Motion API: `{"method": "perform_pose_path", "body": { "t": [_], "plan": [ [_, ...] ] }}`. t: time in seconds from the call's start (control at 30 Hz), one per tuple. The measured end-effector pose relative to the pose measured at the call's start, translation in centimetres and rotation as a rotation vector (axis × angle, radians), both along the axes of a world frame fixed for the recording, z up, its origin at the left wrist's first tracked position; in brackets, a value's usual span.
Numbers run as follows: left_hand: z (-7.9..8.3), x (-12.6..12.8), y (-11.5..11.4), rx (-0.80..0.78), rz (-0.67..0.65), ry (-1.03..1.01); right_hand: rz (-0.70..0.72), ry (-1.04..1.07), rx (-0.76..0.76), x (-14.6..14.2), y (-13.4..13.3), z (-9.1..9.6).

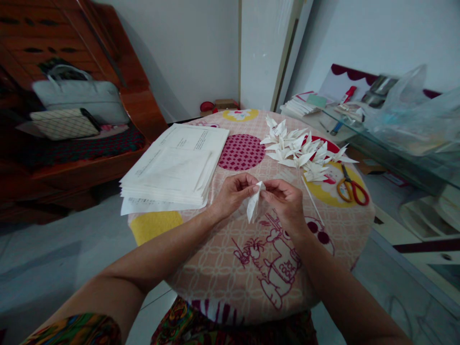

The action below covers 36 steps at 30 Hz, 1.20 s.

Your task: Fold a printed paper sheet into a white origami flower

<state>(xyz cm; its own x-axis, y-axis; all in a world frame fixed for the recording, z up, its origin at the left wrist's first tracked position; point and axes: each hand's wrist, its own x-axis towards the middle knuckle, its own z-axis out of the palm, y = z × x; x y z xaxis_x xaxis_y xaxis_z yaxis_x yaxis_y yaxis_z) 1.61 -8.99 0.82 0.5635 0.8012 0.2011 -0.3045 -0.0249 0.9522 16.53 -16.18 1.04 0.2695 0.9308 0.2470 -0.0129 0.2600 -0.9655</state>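
Note:
A small folded piece of white paper (253, 207), narrow and pointed at its lower end, is held up above the cloth-covered round table (223, 249). My left hand (235, 192) pinches its upper part from the left. From the right, my right hand (286, 200) grips the same upper part, fingertips close to those of the left. Several white folded-paper shapes with pointed tips (296, 146) lie heaped beyond my right hand. A thin white stick (312, 199) rests on the cloth beside that hand. Some fingertips are hidden behind the paper.
A stack of printed paper sheets (168, 165) lies left on the table. Scissors (352, 188) with orange and red handles sit near its right edge. A glass shelf (395, 153) with plastic bags (406, 110) stands right; a wooden bench (132, 96) with a grey bag (82, 98) is left.

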Motion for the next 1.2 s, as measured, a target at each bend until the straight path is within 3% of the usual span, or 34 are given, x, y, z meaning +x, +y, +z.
{"method": "perform_pose_path", "body": {
  "t": [0.23, 0.47, 0.83, 1.0, 1.2],
  "plan": [
    [0.4, 0.0, -0.2, -0.081, -0.064, -0.002, -0.042, -0.025, -0.047, 0.1, -0.1, 0.3],
    [0.1, 0.2, -0.4, -0.099, -0.037, -0.018, -0.063, -0.033, -0.048, 0.3, -0.1, 0.1],
    [0.4, 0.1, -0.8, -0.042, 0.106, 0.012, 0.093, 0.103, -0.18, 0.3, 0.1, -0.5],
    [0.1, 0.0, -0.4, -0.022, 0.107, 0.064, 0.108, 0.077, -0.203, 0.4, 0.2, -0.9],
    [-0.6, 0.4, 0.1, -0.236, 0.021, 0.113, 0.045, 0.217, -0.293, 0.5, 0.9, -1.4]
  ]
}}
